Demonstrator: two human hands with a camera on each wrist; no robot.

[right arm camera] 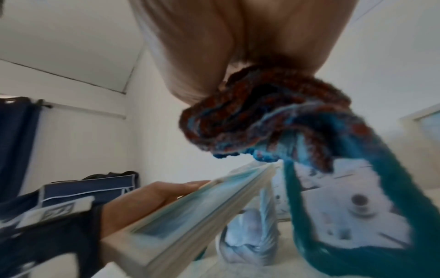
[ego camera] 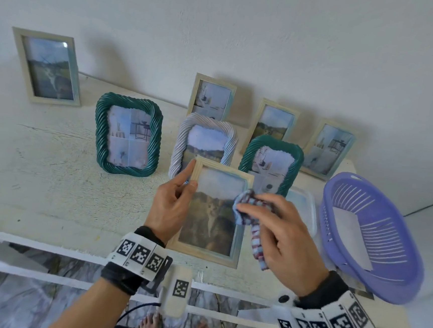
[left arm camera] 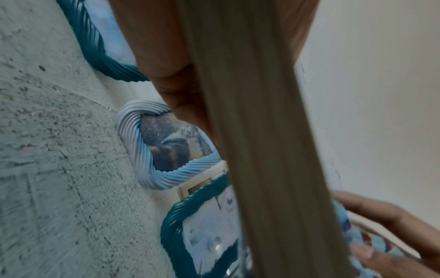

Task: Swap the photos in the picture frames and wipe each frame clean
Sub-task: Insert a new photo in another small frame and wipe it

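Two hands work: the left hand (ego camera: 171,207) grips a wooden frame (ego camera: 209,252) by its edge; the right hand (ego camera: 279,237) presses a bunched cloth (ego camera: 248,206) on its glass.

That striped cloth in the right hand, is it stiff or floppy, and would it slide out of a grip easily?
Probably floppy: the striped cloth bunches under the right hand and its loose end dangles limp beside the wooden frame. It looks knitted and fuzzy in the right wrist view, so it likely grips well rather than slipping. It seems light, since curled fingers alone hold it.
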